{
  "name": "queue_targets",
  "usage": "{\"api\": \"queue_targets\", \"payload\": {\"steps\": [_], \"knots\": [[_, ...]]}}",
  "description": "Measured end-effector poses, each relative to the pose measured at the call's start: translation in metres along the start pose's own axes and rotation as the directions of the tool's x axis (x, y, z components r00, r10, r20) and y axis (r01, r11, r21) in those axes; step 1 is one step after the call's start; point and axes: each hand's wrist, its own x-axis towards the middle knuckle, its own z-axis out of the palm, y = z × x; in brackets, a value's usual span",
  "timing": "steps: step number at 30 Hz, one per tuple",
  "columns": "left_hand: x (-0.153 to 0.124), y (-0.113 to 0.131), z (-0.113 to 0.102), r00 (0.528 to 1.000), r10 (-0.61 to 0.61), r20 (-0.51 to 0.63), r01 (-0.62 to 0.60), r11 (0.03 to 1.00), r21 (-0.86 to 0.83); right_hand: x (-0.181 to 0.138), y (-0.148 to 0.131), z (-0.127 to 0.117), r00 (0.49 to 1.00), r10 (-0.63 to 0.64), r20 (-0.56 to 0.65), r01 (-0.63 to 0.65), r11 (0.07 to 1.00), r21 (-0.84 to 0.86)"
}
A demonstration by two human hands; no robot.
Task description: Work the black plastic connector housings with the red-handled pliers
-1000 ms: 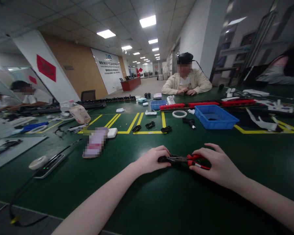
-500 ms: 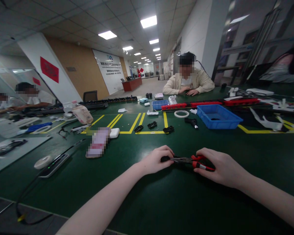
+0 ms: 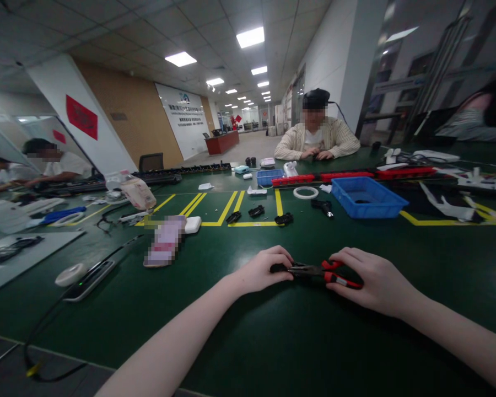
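Note:
My right hand (image 3: 370,281) is closed around the red and black handles of the long-nose pliers (image 3: 328,271). Their metal jaws point left, toward my left hand (image 3: 267,269). Between the fingers and thumb of my left hand is a small black part (image 3: 278,268), mostly covered by the fingers. The plier tips reach this part at its right end; whether they grip it I cannot tell. Beyond my hands, several similar black parts lie on the green table, among them one black part (image 3: 284,219) by the yellow tape.
A blue bin (image 3: 370,207) stands behind my right hand, with a black tool (image 3: 323,208) and a white tape roll (image 3: 306,192) beside it. To the left lie a phone (image 3: 165,242) and a cabled device (image 3: 91,280). A person (image 3: 317,132) sits across the table.
The jaws of the pliers look slightly further apart or turned. Both hands stay in nearly the same place, and the view has shifted very little.

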Motion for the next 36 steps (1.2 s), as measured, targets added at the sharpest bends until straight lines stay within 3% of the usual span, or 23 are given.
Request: {"api": "queue_targets", "payload": {"steps": [20, 27, 36], "knots": [[-0.002, 0.003, -0.007, 0.999, -0.03, 0.039, 0.03, 1.0, 0.001, 0.0, -0.001, -0.002, 0.995, 0.073, 0.072, -0.078, 0.994, 0.082], [-0.001, 0.001, -0.002, 0.996, -0.082, -0.034, 0.082, 0.997, 0.0, -0.001, 0.002, 0.0, 0.991, 0.098, 0.092, -0.107, 0.989, 0.098], [-0.001, 0.006, -0.005, 0.995, -0.073, 0.061, 0.066, 0.991, 0.112, 0.004, -0.008, 0.0, 0.986, 0.11, 0.124, -0.123, 0.987, 0.104]]}}
